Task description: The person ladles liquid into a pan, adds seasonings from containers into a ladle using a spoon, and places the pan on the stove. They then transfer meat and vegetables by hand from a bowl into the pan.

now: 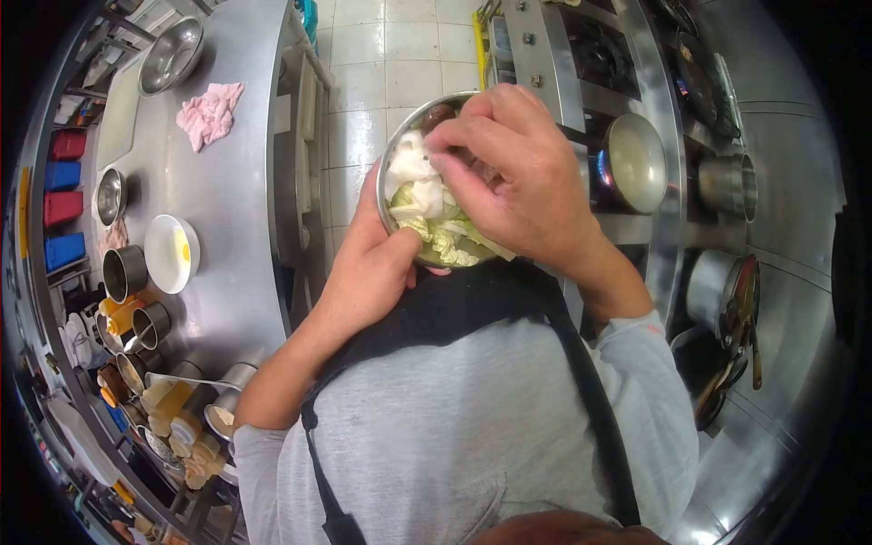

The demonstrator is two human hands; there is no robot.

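Observation:
My left hand [368, 272] is closed on the rim of a round metal bowl [382, 195] held in front of my chest, its thumb over the edge. Inside lie pale green cabbage pieces [447, 243], soft white pieces of food [413, 162] and a dark brown piece [439, 115] near the far rim. Over the bowl, my right hand [513, 168] has thumb and forefinger pinched at one of the white pieces. The other right fingers are curled and hide part of the bowl's contents.
On the right, a pan [636, 163] with pale liquid sits over a lit burner, with a metal pot [727, 186] beyond. The steel counter [227, 182] on the left holds a white bowl [173, 254] with yellow contents, a pink cloth [210, 115] and a metal bowl [171, 56].

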